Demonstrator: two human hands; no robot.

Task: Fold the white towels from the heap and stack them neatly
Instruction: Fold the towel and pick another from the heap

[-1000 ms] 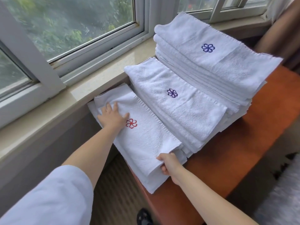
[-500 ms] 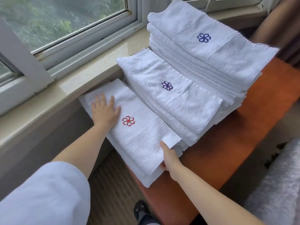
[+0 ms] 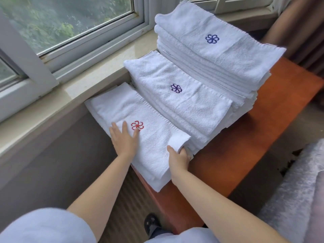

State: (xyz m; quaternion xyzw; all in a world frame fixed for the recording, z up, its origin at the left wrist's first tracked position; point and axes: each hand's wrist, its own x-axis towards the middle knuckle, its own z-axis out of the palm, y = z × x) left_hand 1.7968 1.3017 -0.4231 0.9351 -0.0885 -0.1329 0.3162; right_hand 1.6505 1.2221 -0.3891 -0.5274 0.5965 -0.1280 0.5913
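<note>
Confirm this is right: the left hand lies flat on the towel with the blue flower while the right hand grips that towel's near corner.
Not quite. The head view shows the left hand flat on the towel with the red flower, not blue. The right hand does grip its near corner.

towel stacks (image 3: 177,95): 3 | hands (image 3: 125,140): 2 | table (image 3: 245,155): 1
</note>
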